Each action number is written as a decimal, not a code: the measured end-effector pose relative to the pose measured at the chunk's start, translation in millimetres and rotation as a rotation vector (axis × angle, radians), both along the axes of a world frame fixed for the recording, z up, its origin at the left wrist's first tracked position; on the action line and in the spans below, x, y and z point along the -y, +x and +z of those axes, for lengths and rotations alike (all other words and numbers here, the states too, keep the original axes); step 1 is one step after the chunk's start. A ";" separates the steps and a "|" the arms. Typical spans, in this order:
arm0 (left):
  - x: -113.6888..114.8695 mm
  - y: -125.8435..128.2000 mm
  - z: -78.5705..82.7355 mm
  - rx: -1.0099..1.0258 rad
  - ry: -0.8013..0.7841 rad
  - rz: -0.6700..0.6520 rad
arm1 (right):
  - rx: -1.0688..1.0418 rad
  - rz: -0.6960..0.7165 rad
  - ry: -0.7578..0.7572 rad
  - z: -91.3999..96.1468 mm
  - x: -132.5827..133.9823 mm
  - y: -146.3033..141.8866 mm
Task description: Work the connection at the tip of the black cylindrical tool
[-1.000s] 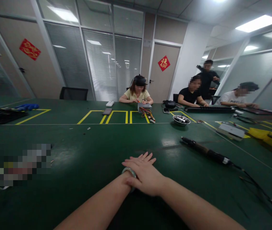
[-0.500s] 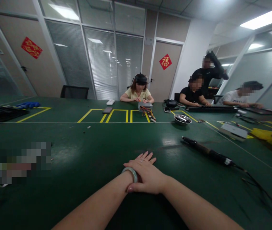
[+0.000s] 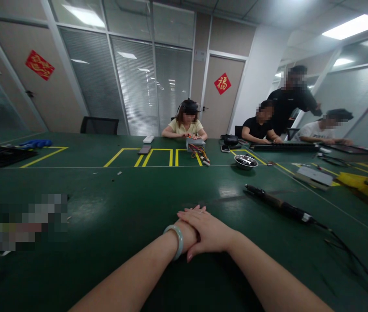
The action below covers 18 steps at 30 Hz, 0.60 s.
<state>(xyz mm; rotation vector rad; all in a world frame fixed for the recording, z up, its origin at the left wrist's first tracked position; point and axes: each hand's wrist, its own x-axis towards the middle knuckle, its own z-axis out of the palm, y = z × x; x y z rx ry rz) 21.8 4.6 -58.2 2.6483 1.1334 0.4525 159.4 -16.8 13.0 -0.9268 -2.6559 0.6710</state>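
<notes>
While a co-worker sits across the green worktop, a person's right hand lies, fingers extended, over the left hand, whose own fingers are mostly hidden. A pale bangle rings the left wrist; a corded black tool lies apart to the right on the worktop.

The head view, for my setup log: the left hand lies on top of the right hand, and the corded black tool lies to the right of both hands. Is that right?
Not quite: the hands are stacked the other way round. The head view shows the right hand on top of the left hand. The corded black tool does lie to the right of both.
</notes>
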 end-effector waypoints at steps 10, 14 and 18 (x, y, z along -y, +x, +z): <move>5.0 -14.1 29.6 -0.034 -0.082 -0.125 | 0.285 -0.995 0.313 -14.7 -22.3 205.5; 5.9 -14.5 30.9 -0.016 -0.095 -0.116 | 0.393 -1.479 0.380 -35.8 -2.5 317.9; 7.7 -15.6 36.3 -0.024 -0.117 -0.111 | 0.338 -1.653 0.344 -58.4 22.8 378.5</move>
